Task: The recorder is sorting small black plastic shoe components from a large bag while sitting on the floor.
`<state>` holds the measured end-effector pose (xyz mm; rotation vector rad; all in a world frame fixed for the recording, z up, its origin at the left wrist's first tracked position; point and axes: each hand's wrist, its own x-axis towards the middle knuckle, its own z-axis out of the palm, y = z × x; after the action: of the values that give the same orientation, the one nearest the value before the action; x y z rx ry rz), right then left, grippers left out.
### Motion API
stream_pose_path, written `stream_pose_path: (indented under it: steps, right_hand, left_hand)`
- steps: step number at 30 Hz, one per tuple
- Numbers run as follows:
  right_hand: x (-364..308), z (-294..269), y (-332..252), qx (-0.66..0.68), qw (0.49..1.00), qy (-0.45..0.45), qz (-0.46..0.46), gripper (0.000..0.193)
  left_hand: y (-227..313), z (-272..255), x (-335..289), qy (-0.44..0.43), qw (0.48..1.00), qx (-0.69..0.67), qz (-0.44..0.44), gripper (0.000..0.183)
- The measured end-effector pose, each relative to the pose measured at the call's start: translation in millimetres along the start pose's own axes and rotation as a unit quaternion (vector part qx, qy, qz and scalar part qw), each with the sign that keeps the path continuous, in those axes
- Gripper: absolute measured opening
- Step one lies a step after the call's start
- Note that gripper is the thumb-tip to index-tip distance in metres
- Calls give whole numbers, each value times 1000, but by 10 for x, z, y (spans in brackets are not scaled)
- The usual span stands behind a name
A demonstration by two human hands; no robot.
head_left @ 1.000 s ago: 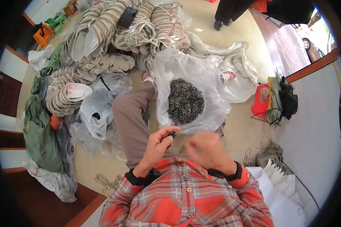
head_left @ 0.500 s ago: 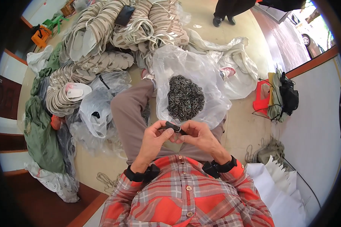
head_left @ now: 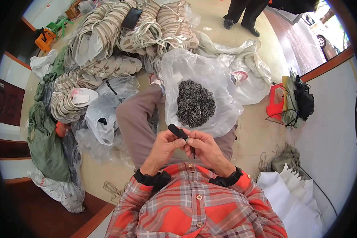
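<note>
Over my lap, both hands meet on a short black strap-like piece (head_left: 175, 129) with a small shiny metal bit at its middle. My left hand (head_left: 166, 144) pinches it between thumb and fingers, its thick end sticking up past them. The fingers of my right hand (head_left: 203, 144) close on the metal bit and the strap just below, where a thin black end hangs down. Just beyond my hands, a clear plastic bag (head_left: 232, 109) lies spread between my legs. A heap of small dark metal buckles (head_left: 195, 103) fills its middle.
Stacks of beige shoe uppers (head_left: 103, 31) rise at the far left, a black phone (head_left: 131, 18) on top. Clear plastic bags (head_left: 101, 119) and green cloth (head_left: 47, 146) lie left. A red stool (head_left: 276, 101) stands right; another person's dark shoes (head_left: 229, 23) are at the back.
The black piece has turned from lying nearly level to a steeper slant, its thick end now pointing up-left. My right hand has shifted slightly left and down. The other person's legs have moved apart.
</note>
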<state>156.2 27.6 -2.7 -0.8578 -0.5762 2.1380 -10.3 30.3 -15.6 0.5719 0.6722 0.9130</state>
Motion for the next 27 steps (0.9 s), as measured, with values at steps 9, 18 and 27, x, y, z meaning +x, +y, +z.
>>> stream_pose_path:
  steps: [9,18,27]
  right_hand:
    - [48,82,-250,-467,850,23,-242,18]
    - [30,19,-166,-213,971,14,-112,15]
    - [-7,-82,-170,-74,997,15,10,14]
  left_hand:
    - [35,-63,-13,29,993,113,12,27]
    - [-19,-81,-47,12,997,-70,-35,27]
    - [-21,50,-68,37,993,113,17,22]
